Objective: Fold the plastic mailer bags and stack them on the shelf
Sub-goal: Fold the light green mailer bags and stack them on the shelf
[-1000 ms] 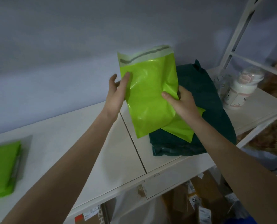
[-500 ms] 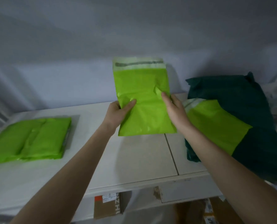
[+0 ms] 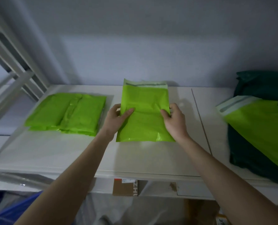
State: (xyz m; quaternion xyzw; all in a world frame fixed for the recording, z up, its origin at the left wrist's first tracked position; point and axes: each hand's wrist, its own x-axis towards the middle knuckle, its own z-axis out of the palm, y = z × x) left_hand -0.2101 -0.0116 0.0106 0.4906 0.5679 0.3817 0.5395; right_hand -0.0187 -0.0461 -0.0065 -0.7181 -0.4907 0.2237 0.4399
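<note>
A lime-green mailer bag (image 3: 144, 117) with a pale adhesive strip along its top lies unfolded on the white shelf (image 3: 80, 153), near the middle. My left hand (image 3: 117, 117) pinches its left edge, thumb on top. My right hand (image 3: 175, 120) pinches its right edge the same way. To the left, a stack of folded green mailer bags (image 3: 70, 114) rests flat on the shelf. At the right, another unfolded green mailer (image 3: 261, 127) lies on a pile of dark green bags (image 3: 264, 88).
A grey wall backs the shelf. White slanted rails (image 3: 10, 65) rise at the left. Cardboard boxes (image 3: 125, 187) and clear plastic sit below the shelf's front edge. A seam (image 3: 201, 120) crosses the shelf top right of my hands.
The mailer has come away from the dark green pile, moved left and dropped from upright in the air onto the shelf. Both hands have shifted to its side edges.
</note>
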